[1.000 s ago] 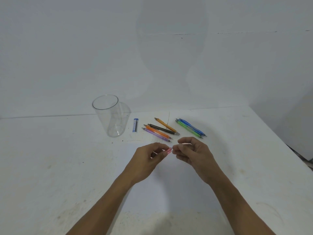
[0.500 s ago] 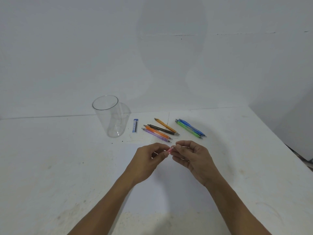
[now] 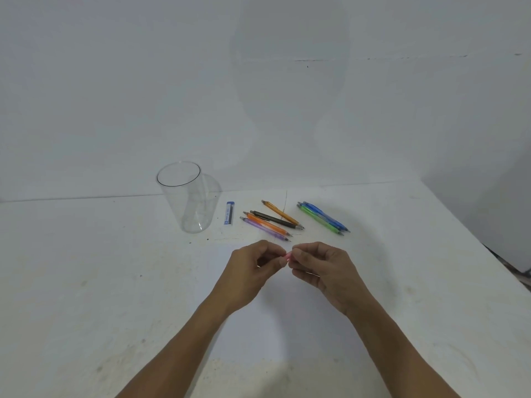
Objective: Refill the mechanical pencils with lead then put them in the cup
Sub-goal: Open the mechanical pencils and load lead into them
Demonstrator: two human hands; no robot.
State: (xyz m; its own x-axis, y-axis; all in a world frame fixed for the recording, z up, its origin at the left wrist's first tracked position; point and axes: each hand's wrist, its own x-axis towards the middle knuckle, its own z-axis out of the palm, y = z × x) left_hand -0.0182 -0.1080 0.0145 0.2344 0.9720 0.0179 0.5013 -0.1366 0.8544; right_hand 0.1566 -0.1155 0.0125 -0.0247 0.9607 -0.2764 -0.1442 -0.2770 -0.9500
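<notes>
My left hand (image 3: 253, 271) and my right hand (image 3: 321, 268) meet fingertip to fingertip over the table, both pinching a pink mechanical pencil (image 3: 288, 255); only a short pink bit shows between the fingers. Beyond the hands lie several pencils: purple (image 3: 265, 228), orange (image 3: 268, 224), black (image 3: 275, 219), yellow-orange (image 3: 280, 212), green (image 3: 320, 219) and blue (image 3: 326, 216). A small blue lead case (image 3: 229, 213) lies left of them. A clear plastic cup (image 3: 186, 196) stands upright further left, with nothing inside.
The white table (image 3: 115, 282) ends at a white wall behind the cup. Its right edge (image 3: 488, 248) runs diagonally, with a dark floor beyond. A thin line, perhaps a single lead (image 3: 286, 201), lies near the yellow-orange pencil.
My right hand has closed in slightly toward the left hand, so less of the pink pencil shows. The pencils, lead case and cup on the table have not moved.
</notes>
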